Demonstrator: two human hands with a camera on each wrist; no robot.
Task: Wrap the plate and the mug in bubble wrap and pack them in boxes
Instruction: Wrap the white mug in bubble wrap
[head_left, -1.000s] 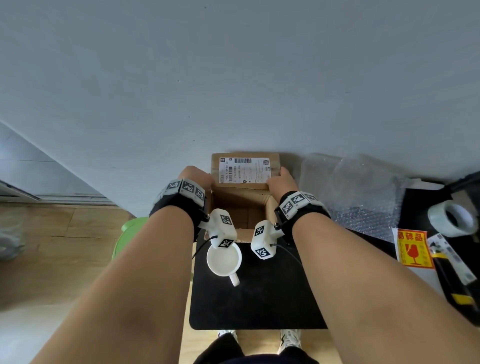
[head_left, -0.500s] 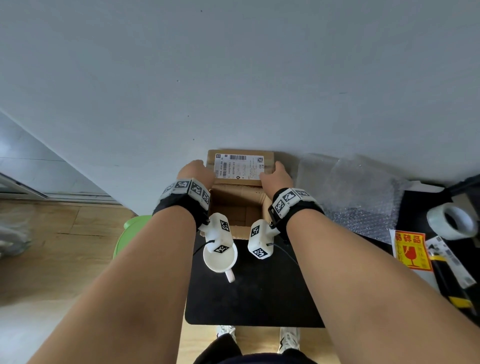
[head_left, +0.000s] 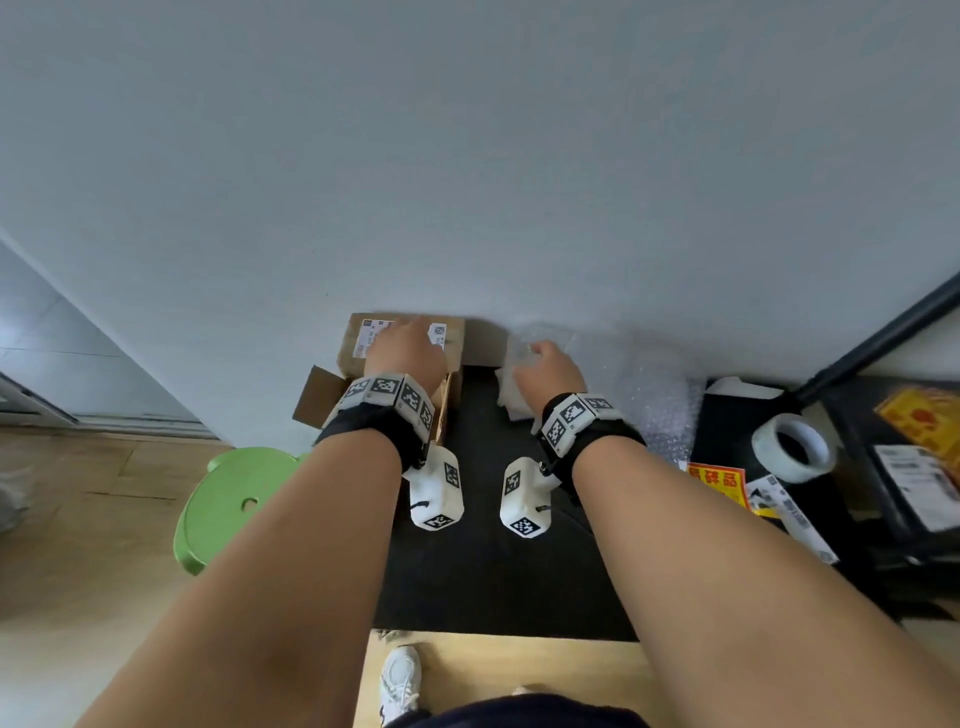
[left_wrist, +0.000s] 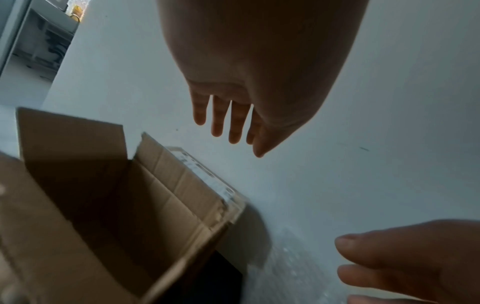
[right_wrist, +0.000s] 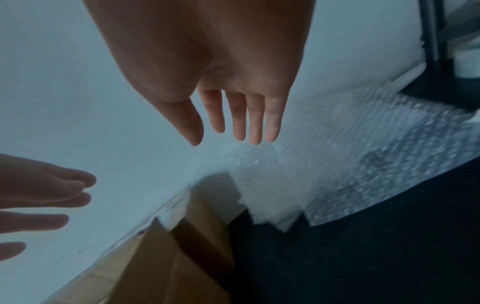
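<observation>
An open, empty cardboard box (head_left: 453, 343) (left_wrist: 116, 205) (right_wrist: 168, 257) stands at the table's back left, against the wall. My left hand (head_left: 410, 348) (left_wrist: 228, 123) hovers above its back flap, fingers straight, holding nothing. My right hand (head_left: 545, 364) (right_wrist: 233, 123) is just right of the box, fingers straight and empty, over a white foam sheet (head_left: 511, 400) (right_wrist: 267, 195) and the edge of the bubble wrap (head_left: 644, 400) (right_wrist: 363, 154) (left_wrist: 298, 267). No mug or plate shows in any view.
On the right of the black table (head_left: 493, 571) lie a roll of clear tape (head_left: 792, 447), a red and yellow fragile sticker (head_left: 717, 483) and a black case with labels (head_left: 909, 467). A black pole (head_left: 883, 332) leans at the right. A green stool (head_left: 234, 504) stands on the left.
Both hands let go of the box's sides. The left hand rose over the back flap and the right hand moved right to the bubble wrap. The white mug is out of sight now.
</observation>
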